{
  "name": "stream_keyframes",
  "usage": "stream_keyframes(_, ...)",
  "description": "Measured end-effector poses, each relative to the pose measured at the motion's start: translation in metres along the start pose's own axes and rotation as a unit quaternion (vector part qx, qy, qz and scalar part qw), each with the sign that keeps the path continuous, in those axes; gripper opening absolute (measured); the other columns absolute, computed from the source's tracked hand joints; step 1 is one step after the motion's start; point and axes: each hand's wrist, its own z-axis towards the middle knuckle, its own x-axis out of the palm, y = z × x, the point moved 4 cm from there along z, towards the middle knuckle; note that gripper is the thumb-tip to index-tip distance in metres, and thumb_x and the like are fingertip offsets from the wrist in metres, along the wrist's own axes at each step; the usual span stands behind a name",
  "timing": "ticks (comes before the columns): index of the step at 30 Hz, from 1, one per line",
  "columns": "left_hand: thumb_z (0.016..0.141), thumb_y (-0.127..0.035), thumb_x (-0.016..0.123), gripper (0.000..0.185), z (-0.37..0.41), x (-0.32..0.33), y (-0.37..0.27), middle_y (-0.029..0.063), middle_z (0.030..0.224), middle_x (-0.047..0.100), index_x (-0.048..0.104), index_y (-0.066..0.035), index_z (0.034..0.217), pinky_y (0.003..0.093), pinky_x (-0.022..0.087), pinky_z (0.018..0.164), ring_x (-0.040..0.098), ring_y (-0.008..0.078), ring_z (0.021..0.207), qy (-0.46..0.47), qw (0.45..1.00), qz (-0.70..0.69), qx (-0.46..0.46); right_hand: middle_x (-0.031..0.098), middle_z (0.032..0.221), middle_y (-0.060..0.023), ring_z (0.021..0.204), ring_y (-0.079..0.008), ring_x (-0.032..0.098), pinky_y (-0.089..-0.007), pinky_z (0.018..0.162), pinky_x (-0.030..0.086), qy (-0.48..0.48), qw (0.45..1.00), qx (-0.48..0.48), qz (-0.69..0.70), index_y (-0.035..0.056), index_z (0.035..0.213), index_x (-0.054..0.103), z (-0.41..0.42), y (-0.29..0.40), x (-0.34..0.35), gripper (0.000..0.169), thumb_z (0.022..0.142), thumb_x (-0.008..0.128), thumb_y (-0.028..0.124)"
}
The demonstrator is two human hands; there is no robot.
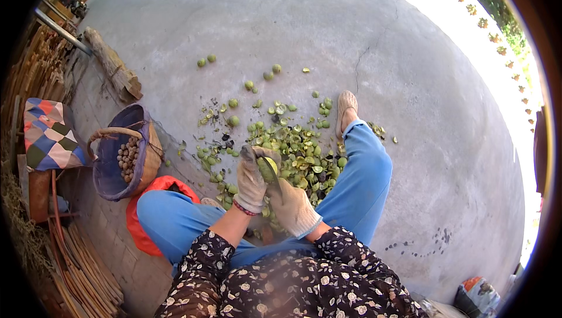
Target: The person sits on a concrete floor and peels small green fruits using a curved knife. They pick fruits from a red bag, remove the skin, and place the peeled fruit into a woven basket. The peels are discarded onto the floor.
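In a stained knit glove, my left hand (251, 182) grips a green-husked walnut (267, 169), whose cut face shows pale yellow-green. My right hand (292, 208), also gloved, is closed around a knife whose dark blade (276, 182) lies against the walnut's right side. Its handle is hidden in my fist. Beneath and beyond both hands, a heap of split green walnut husks (303, 155) spreads over the concrete between my legs. Some pieces have turned black.
At my left stands a handled basket (151, 151) with a blue lining and several shelled-out walnuts (128, 160) inside. A red bag (140, 230) lies by my left knee. Whole green walnuts (268, 75) dot the floor ahead. A log (113, 65) and wooden sticks (90, 274) lie leftward.
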Motion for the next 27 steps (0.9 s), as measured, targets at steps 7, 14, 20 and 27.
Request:
stream_keyframes(7, 0.095, -0.054, 0.047, 0.057, -0.001, 0.004, -0.011, 0.008, 0.079, 0.064, 0.06, 0.001, 0.086, 0.0284, 0.051, 0.064, 0.061, 0.0151, 0.069, 0.04, 0.991, 0.119, -0.042, 0.06, 0.07, -0.0225, 0.068, -0.0425, 0.061, -0.0509, 0.062, 0.048, 0.028, 0.998, -0.014, -0.045, 0.0026, 0.087, 0.053, -0.002, -0.015, 0.016, 0.024, 0.088, 0.058, 0.026)
stream_keyframes(14, 0.088, -0.072, 0.043, 0.075, 0.006, -0.004, -0.017, 0.0094, 0.07, 0.064, 0.063, -0.001, 0.077, 0.0281, 0.05, 0.061, 0.061, 0.0174, 0.063, -0.009, 0.979, 0.19, -0.07, 0.061, 0.069, -0.0201, 0.066, -0.0402, 0.062, -0.0477, 0.059, 0.048, 0.017, 0.983, -0.071, -0.169, 0.002, 0.088, 0.056, 0.015, -0.003, -0.006, 0.019, 0.086, 0.06, 0.02)
stream_keyframes(20, 0.086, -0.066, 0.054, 0.054, 0.012, -0.02, -0.007, 0.0068, 0.07, 0.064, 0.057, -0.012, 0.088, 0.0241, 0.041, 0.039, 0.061, 0.0164, 0.055, -0.081, 0.969, 0.035, -0.23, 0.065, 0.073, -0.0137, 0.059, -0.0242, 0.065, -0.0373, 0.049, 0.049, -0.012, 0.983, 0.11, 0.149, 0.0008, 0.096, 0.06, 0.018, -0.021, -0.009, 0.018, 0.093, 0.051, 0.016)
stream_keyframes(27, 0.085, -0.068, 0.054, 0.066, 0.015, -0.027, -0.003, 0.0068, 0.077, 0.065, 0.065, -0.005, 0.101, 0.024, 0.035, 0.036, 0.055, 0.0139, 0.05, 0.016, 0.95, -0.063, -0.306, 0.059, 0.065, -0.0095, 0.051, -0.0144, 0.054, -0.0299, 0.045, 0.041, 0.039, 0.929, 0.218, 0.297, 0.0022, 0.098, 0.055, 0.014, -0.024, -0.015, 0.02, 0.095, 0.052, 0.022)
